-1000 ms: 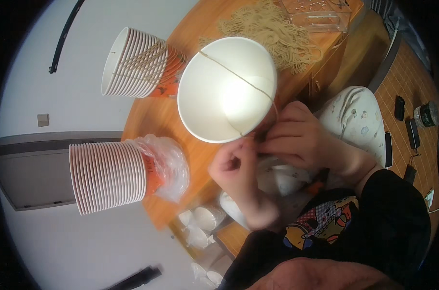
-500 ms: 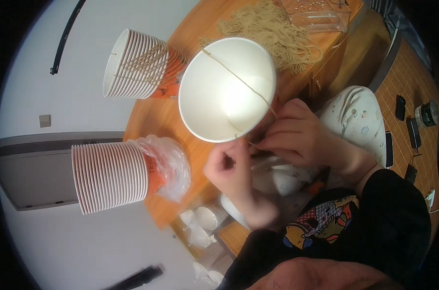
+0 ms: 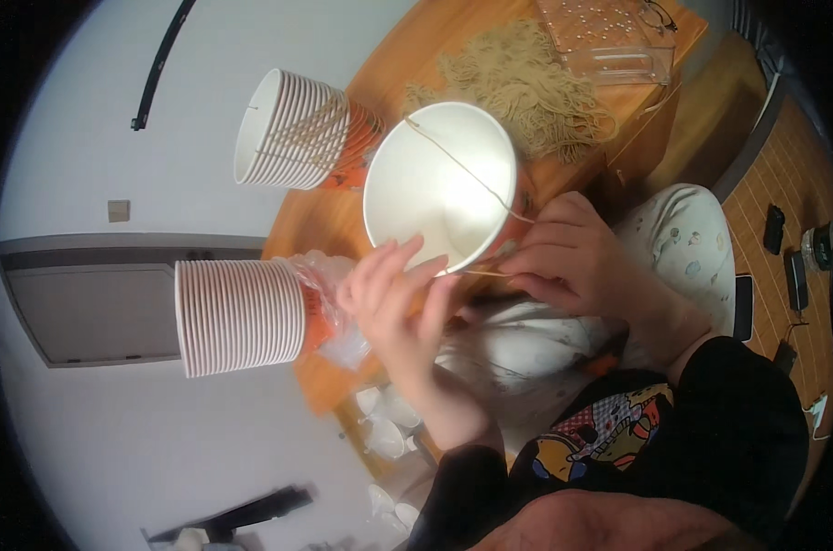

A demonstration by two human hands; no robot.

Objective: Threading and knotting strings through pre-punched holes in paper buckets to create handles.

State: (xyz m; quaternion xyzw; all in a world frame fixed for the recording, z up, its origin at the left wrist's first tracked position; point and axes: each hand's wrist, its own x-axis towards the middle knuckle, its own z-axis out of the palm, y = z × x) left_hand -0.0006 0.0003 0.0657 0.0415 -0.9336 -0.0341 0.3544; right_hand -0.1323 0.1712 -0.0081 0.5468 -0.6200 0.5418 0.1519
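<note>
A large white paper bucket [image 3: 416,197] with an orange outside lies tipped so that its mouth faces me. A tan cord [image 3: 462,167] crosses the mouth from rim to rim. My right hand [image 3: 581,262] is closed on the cord beside the bucket's lower right rim, where a second length of cord runs from the rim to its fingers. My left hand [image 3: 393,308] has its fingers spread in front of the lower left rim, with nothing seen in it. Whether its fingertips touch the rim I cannot tell.
Nested buckets with cords [image 3: 292,129] lie behind on the left of the wooden table [image 3: 320,216]. Another stack of buckets [image 3: 242,317] with plastic wrap is nearer. A heap of tan cord [image 3: 526,87] and a clear plastic box [image 3: 609,41] are at the far right.
My left hand has come away from the cord at the lower rim, moving left, and its fingers have spread. My right hand still pinches the cord. The whole view has shifted slightly.
</note>
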